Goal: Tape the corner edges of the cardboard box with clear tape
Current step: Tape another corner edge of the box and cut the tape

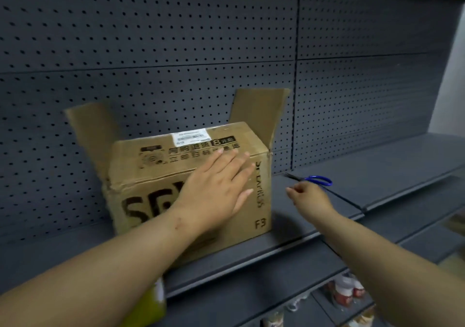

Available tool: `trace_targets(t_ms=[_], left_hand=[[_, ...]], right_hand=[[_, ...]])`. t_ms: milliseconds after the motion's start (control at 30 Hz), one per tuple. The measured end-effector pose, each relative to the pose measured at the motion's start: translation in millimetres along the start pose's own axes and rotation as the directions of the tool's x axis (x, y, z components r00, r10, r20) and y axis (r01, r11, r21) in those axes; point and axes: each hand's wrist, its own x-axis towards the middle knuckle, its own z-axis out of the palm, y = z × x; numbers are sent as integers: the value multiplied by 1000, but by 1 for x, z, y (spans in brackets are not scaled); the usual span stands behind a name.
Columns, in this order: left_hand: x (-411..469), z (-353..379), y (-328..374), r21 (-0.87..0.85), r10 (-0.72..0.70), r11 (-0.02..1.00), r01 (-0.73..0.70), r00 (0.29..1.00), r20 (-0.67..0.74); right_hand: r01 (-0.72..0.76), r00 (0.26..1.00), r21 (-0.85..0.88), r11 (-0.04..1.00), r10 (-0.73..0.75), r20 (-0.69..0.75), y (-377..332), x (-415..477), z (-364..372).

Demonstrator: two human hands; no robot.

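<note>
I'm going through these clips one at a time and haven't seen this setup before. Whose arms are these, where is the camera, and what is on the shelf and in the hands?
There is no machine here. A person wears a wide-angle camera on the head, looking forward and down, so both arms reach in from the bottom of the single picture.

The left hand lies flat, fingers spread, on the cardboard box, over its front upper edge. It holds nothing. The box stands on a dark grey shelf in front of a pegboard wall. Two flaps stick up at its ends, and a white label sits on its top.

The right hand is beside the box, close to blue-handled scissors. Whether it grips them or only reaches for them, I cannot tell. No tape roll is visible.
</note>
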Motion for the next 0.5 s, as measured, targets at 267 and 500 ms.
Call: trace_targets(t_ms=[267,500], left_hand=[[66,12,69,68,-102,993,100,994,39],[79,11,79,189,-146,974,128,985,88]], right_hand=[[45,993,-425,904,5,117,68,131,-45],[188,936,-742,644,112,335,91,190,-23]])
